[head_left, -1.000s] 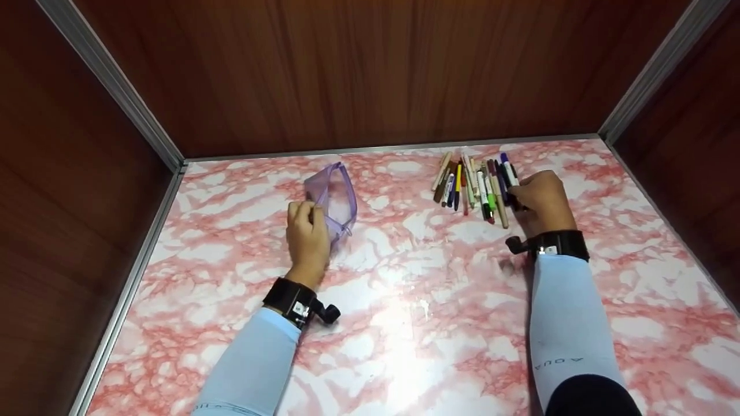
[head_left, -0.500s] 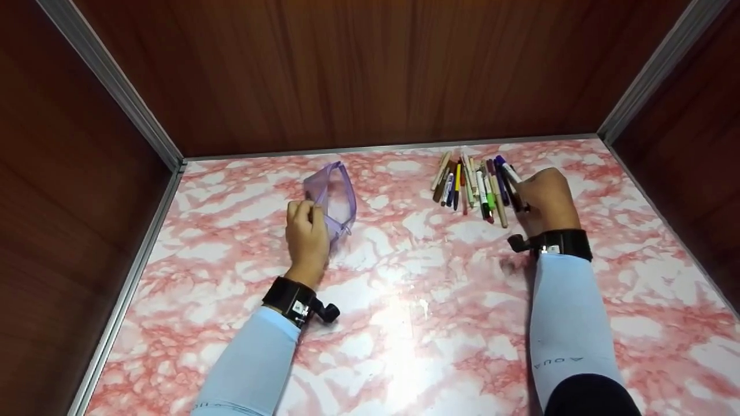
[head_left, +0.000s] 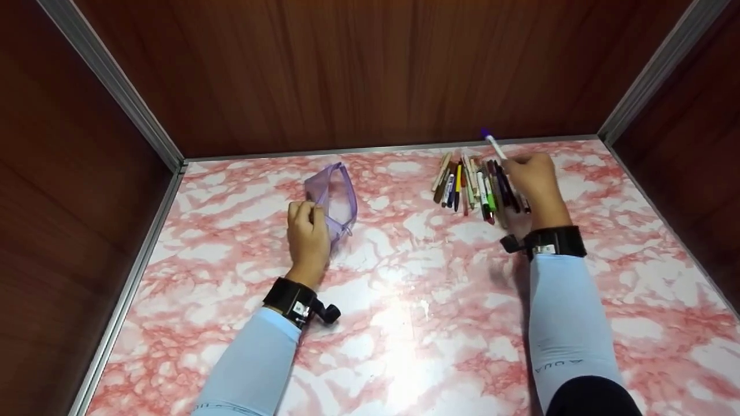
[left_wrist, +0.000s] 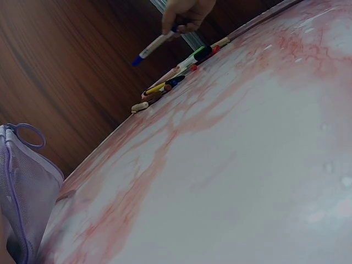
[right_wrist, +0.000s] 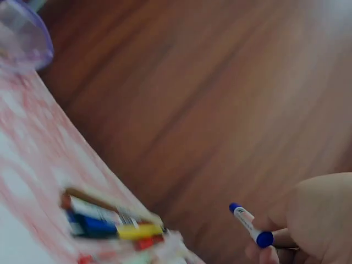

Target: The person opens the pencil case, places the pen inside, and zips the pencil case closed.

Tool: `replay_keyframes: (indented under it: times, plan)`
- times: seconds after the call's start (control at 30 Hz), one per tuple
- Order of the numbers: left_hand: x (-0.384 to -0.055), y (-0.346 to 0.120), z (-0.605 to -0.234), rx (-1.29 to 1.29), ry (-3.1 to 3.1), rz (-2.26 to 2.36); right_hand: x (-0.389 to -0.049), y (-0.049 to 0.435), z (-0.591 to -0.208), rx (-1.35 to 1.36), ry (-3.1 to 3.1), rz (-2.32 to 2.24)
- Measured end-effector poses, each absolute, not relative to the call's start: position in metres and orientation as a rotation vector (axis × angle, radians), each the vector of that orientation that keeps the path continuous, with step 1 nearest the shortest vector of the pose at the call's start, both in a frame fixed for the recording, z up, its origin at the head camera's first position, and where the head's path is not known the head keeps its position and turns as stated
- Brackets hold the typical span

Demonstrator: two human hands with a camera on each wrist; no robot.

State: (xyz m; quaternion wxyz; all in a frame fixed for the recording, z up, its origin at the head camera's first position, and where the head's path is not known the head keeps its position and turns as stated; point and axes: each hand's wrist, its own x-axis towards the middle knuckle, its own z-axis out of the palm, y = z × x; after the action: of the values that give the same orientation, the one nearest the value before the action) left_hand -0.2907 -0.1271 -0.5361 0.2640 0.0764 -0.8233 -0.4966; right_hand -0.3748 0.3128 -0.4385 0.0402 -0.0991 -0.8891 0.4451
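My left hand [head_left: 307, 237] grips the near left side of a purple mesh zip pouch [head_left: 345, 196], whose mouth gapes toward the right. In the left wrist view the pouch [left_wrist: 30, 192] shows its zip and a loop at the left edge. My right hand [head_left: 535, 179] pinches a white marker [head_left: 495, 147] with blue-purple ends, raised above a pile of pens and markers [head_left: 484, 188]. The left wrist view has this marker [left_wrist: 153, 47] slanting out of the fingers, in the air over the pile. Close up in the right wrist view, thumb and fingers hold the marker [right_wrist: 246, 219].
The pile lies near the back edge of a red-and-white marbled table [head_left: 404, 277], with yellow, green, brown and dark pens side by side. Brown wood-look panels [head_left: 370, 69] with metal edging wall the table at the back and both sides.
My right hand has lifted the marker up out of the pile's right end and tilted it toward the back left. The left hand and pouch stay in place.
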Motion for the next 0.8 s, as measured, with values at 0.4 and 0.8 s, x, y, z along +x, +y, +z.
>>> replay_keyframes:
  times: [0.4, 0.8]
  plan:
    - [-0.291, -0.123, -0.538, 0.2, -2.23, -1.399, -0.365, 0.21, -0.432, -0.076, -2.686, 1.735]
    - [-0.291, -0.123, -0.535, 0.204, -2.234, -1.359, -0.358, 0.113, -0.459, 0.208, -2.918, 1.753]
